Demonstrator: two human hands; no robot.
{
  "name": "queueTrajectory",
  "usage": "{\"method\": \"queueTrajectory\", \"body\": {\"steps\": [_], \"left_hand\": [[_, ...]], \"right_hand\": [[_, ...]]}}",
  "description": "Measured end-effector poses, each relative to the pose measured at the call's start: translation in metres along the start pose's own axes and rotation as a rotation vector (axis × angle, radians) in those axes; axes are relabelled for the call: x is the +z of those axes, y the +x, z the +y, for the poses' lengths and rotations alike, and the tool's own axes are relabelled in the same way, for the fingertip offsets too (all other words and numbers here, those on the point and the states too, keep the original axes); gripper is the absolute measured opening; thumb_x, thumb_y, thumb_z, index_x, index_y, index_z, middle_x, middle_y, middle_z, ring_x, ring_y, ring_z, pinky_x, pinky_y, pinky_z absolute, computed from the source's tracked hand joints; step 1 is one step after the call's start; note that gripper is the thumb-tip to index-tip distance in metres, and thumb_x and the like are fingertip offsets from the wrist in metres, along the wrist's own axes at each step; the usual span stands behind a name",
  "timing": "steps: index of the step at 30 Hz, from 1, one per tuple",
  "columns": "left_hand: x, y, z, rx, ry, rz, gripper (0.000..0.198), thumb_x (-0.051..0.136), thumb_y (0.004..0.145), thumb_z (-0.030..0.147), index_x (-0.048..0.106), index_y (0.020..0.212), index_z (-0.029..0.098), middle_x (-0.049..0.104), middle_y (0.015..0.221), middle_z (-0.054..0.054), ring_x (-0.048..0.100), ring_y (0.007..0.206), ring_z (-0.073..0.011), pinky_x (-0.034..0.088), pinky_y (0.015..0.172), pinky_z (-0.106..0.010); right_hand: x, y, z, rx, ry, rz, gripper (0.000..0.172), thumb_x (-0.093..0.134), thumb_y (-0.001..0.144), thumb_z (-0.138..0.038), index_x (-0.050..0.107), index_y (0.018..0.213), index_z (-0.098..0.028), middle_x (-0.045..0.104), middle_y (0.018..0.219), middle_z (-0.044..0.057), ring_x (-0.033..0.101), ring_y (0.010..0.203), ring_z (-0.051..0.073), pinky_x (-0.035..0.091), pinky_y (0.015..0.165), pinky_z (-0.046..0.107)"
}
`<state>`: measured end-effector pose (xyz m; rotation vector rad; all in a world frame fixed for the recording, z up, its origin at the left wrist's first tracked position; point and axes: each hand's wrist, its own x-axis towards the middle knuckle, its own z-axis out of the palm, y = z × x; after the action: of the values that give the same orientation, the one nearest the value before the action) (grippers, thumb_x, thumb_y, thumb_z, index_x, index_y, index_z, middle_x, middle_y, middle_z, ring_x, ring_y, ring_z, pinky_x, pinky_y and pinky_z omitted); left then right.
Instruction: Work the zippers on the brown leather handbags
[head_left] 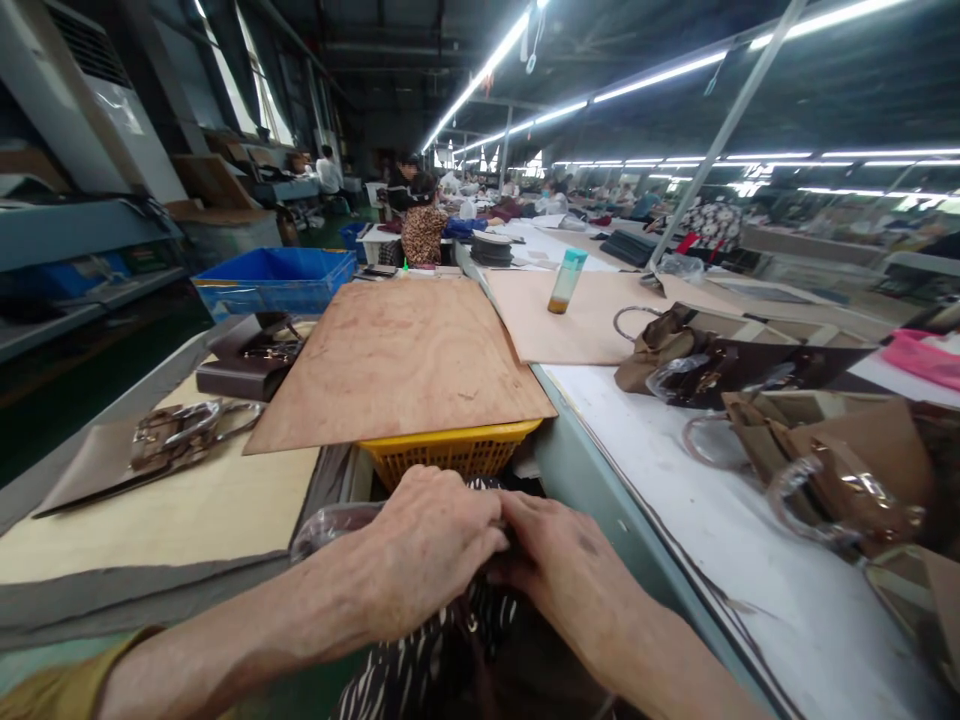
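Over my lap, my left hand (pixel 439 540) and my right hand (pixel 559 550) meet, fingertips bent inward and nearly touching. Both are closed on a dark brown bag (pixel 555 655), mostly hidden beneath my hands and wrists. The exact part between the fingers cannot be made out. A plastic-wrapped handle (pixel 337 522) sticks out beyond my left wrist. Black-and-white patterned cloth (pixel 409 650) shows around the bag on my lap. Just ahead of my hands is a yellow basket (pixel 450 452), partly under a wooden board (pixel 405 350).
Brown handbags (pixel 840 450) with wrapped handles stand on the white table (pixel 697 540) at right. A bottle (pixel 567 280) is behind them. Bag parts (pixel 169 440) and a dark brown piece (pixel 247 365) lie at left. Farther back are a blue crate (pixel 274 280) and a seated person (pixel 424 225).
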<state>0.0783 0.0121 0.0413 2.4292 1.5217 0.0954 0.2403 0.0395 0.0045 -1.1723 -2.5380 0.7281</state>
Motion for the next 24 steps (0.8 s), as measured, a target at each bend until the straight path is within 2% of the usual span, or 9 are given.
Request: {"method": "queueTrajectory", "body": {"steps": [3,6,10,12,13,14,16,20,24], "left_hand": [[-0.008,0.003,0.014,0.037,0.111,0.048,0.012,0.045,0.082,0.017,0.057,0.08,0.016,0.061,0.068,-0.003,0.057,0.06,-0.0198,0.04,0.057,-0.03],[-0.017,-0.001,0.019,0.119,0.047,0.194,0.008,0.051,0.082,0.023,0.054,0.084,0.016,0.061,0.071,-0.002,0.058,0.063,-0.0187,0.044,0.059,-0.029],[-0.019,-0.013,0.004,0.307,-0.158,0.734,0.014,0.053,0.084,0.023,0.053,0.095,0.016,0.062,0.101,-0.006,0.055,0.097,-0.0172,0.043,0.085,-0.028],[-0.008,-0.019,-0.013,0.206,-0.235,0.941,0.014,0.05,0.084,0.015,0.054,0.097,0.017,0.061,0.104,-0.005,0.054,0.1,-0.0157,0.041,0.088,-0.028],[0.002,-0.02,-0.022,0.089,-0.292,0.958,0.014,0.049,0.084,0.015,0.055,0.096,0.018,0.062,0.101,-0.004,0.055,0.097,-0.0154,0.042,0.087,-0.028],[0.015,-0.021,-0.032,-0.052,-0.377,0.924,0.014,0.048,0.084,0.016,0.056,0.095,0.018,0.063,0.097,-0.003,0.056,0.093,-0.0151,0.043,0.083,-0.027],[0.045,-0.021,-0.048,-0.304,-0.638,0.71,0.017,0.046,0.084,0.022,0.057,0.097,0.018,0.064,0.091,-0.003,0.058,0.084,-0.015,0.045,0.075,-0.026],[0.101,-0.016,-0.068,-0.413,-0.982,0.265,0.042,0.061,0.071,0.034,0.055,0.106,0.014,0.064,0.094,-0.007,0.057,0.085,-0.0196,0.044,0.073,-0.028],[0.13,-0.008,-0.072,-0.388,-1.281,0.065,0.046,0.069,0.059,0.031,0.061,0.1,0.013,0.066,0.08,-0.002,0.058,0.07,-0.0178,0.043,0.06,-0.024]], "right_hand": [[-0.001,0.007,-0.005,0.024,0.039,0.023,0.016,0.05,0.072,-0.016,0.065,0.067,-0.02,0.067,0.067,0.0,0.059,0.063,0.017,0.041,0.058,0.024],[-0.007,0.008,0.006,0.073,0.188,0.124,0.019,0.051,0.072,-0.024,0.065,0.061,-0.019,0.066,0.062,0.001,0.058,0.063,0.019,0.043,0.059,0.026],[-0.023,-0.003,0.039,0.209,0.581,0.167,0.021,0.06,0.068,-0.034,0.07,0.076,-0.017,0.069,0.07,0.003,0.062,0.068,0.022,0.048,0.061,0.03],[-0.027,-0.013,0.056,0.348,0.737,0.279,0.026,0.064,0.065,-0.037,0.07,0.081,-0.017,0.069,0.069,0.005,0.062,0.063,0.023,0.05,0.056,0.031],[-0.027,-0.018,0.064,0.406,0.795,0.353,0.028,0.065,0.065,-0.038,0.069,0.083,-0.018,0.068,0.068,0.005,0.062,0.059,0.022,0.05,0.052,0.031],[-0.026,-0.023,0.071,0.447,0.829,0.422,0.029,0.064,0.066,-0.04,0.068,0.085,-0.019,0.068,0.067,0.005,0.062,0.056,0.022,0.05,0.05,0.031],[-0.019,-0.03,0.081,0.479,0.847,0.511,0.032,0.06,0.069,-0.045,0.066,0.09,-0.021,0.068,0.066,0.004,0.063,0.057,0.023,0.051,0.049,0.032],[-0.003,-0.035,0.091,0.472,0.775,0.514,0.037,0.058,0.071,-0.048,0.06,0.101,-0.025,0.067,0.067,0.001,0.064,0.062,0.023,0.054,0.057,0.034],[0.005,-0.045,0.097,0.482,0.522,0.458,0.044,0.061,0.069,-0.049,0.052,0.111,-0.036,0.066,0.076,0.0,0.065,0.073,0.025,0.054,0.061,0.035]]}}
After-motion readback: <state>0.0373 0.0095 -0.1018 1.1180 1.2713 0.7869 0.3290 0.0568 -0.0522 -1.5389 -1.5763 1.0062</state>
